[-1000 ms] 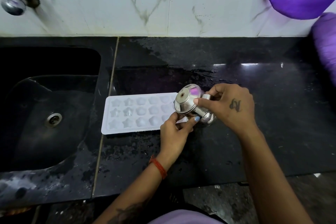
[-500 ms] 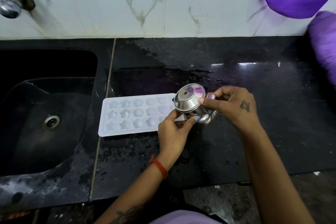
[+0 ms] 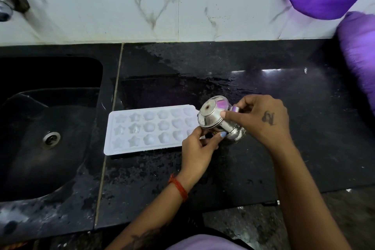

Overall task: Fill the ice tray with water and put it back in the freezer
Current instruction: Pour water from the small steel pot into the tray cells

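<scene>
Tray point(image 3: 150, 130): flat on counter point(image 3: 263, 158) beside sink point(image 3: 50, 128).
Right hand point(image 3: 259, 119): fingers curled round tipped steel pot point(image 3: 215, 117).
Left hand point(image 3: 199, 148): pinches, seemingly, the tray's edge.
Risk: overpouring floods the tray; carrying spills.

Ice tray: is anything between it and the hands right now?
Nothing blocks the ice tray on the counter. The left hand grips its right end; the right hand holds a tilted steel vessel over that end.

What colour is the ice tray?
White, the ice tray lies on the black counter; seen in the head view.
</scene>
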`<state>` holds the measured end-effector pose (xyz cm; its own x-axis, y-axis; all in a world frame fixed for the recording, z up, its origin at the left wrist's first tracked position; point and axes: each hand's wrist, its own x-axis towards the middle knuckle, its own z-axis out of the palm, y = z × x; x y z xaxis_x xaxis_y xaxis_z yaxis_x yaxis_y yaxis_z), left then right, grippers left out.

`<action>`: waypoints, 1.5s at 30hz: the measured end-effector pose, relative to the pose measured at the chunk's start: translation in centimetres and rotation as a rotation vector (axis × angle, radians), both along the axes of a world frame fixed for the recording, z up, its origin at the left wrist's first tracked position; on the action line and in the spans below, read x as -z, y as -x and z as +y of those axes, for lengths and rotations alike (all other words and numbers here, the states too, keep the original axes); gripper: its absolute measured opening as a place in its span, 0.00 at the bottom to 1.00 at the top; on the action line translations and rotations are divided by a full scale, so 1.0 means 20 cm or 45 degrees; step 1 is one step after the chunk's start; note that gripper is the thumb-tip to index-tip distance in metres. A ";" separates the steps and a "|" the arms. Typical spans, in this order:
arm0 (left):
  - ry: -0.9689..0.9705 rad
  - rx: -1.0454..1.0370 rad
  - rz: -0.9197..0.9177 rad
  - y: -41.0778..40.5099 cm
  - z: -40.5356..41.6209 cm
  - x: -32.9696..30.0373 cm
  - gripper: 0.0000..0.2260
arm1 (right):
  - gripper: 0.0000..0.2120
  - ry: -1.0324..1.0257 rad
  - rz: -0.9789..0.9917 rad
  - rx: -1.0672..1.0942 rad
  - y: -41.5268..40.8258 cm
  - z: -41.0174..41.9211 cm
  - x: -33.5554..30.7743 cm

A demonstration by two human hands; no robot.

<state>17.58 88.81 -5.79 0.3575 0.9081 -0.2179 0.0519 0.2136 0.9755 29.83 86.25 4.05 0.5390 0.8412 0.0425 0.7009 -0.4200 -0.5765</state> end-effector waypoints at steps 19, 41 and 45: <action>-0.002 0.006 0.041 -0.04 -0.01 0.05 0.10 | 0.14 0.000 0.026 -0.007 -0.05 -0.01 0.05; -0.254 -0.278 0.223 0.30 0.00 -0.04 0.11 | 0.14 -0.159 0.408 -0.166 0.21 0.10 0.05; -0.223 -0.379 0.206 0.41 -0.01 -0.04 0.08 | 0.15 -0.135 0.399 -0.257 0.32 0.15 0.06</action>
<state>9.43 88.69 -4.93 0.0458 0.9956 -0.0822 0.1690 0.0734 0.9829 23.46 89.29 2.93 0.3640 0.9314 -0.0058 0.5462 -0.2185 -0.8086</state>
